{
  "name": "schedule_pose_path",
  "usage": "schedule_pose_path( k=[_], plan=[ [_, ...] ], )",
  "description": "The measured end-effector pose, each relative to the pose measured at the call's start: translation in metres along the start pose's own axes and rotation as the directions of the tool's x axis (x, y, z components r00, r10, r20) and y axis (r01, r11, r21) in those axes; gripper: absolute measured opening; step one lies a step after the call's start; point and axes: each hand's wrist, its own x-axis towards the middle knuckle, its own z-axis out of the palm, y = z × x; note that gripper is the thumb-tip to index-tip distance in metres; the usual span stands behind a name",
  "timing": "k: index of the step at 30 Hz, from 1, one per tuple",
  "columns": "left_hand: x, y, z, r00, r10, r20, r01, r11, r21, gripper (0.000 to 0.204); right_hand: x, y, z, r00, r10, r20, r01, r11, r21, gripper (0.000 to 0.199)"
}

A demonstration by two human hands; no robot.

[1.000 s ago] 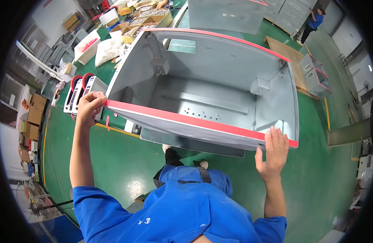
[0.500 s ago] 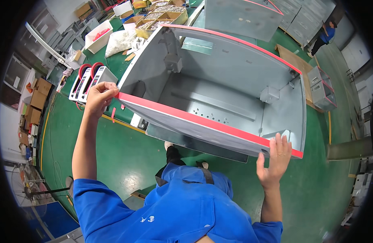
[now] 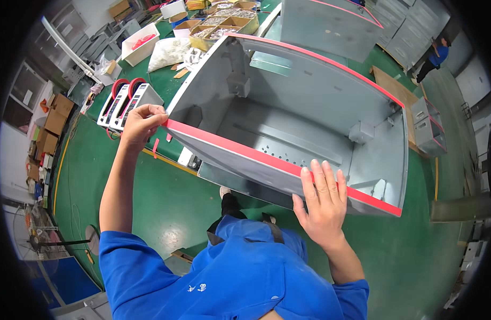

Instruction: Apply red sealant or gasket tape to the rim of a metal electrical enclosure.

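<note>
A large open grey metal cabinet shell (image 3: 288,122) stands in front of me, its rim edged with red tape (image 3: 240,152). My left hand (image 3: 140,124) pinches the near left corner of the rim, fingers closed on the tape's end. My right hand (image 3: 321,200) lies flat with fingers spread on the near rim, pressing on the red tape right of the middle. Small grey brackets sit inside the shell on its left and right walls.
Two tape dispensers with red rolls (image 3: 125,101) stand left of the shell on the green floor (image 3: 165,197). Boxes of small parts (image 3: 216,24) and a white bag (image 3: 171,50) lie behind. A second grey cabinet (image 3: 331,24) stands beyond; a person in blue (image 3: 435,53) is far right.
My right hand has slid left along the near rim, from the right corner toward the middle. My left hand stays at the left corner.
</note>
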Motion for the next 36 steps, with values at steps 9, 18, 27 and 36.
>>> schedule_pose_path(
  k=[9,18,27,36],
  plan=[
    [-0.001,0.004,-0.001,0.999,-0.034,0.028,0.035,0.999,-0.027,0.012,0.0,-0.004,0.003,1.0,-0.003,-0.009,0.003,1.0,-0.015,0.045],
    [0.0,0.001,-0.004,0.999,-0.009,0.049,0.01,1.0,-0.026,0.012,0.001,-0.005,0.002,1.0,-0.02,0.008,0.02,0.999,-0.024,0.045],
    [0.001,-0.002,-0.006,0.999,-0.002,0.051,0.002,1.0,0.001,0.012,0.002,-0.008,0.003,1.0,-0.014,0.019,0.014,0.999,-0.042,0.045],
    [0.003,-0.005,-0.004,0.998,0.012,0.063,-0.012,1.0,0.002,0.011,0.026,-0.028,0.011,0.998,-0.061,0.015,0.06,0.997,0.056,0.046]
  ],
)
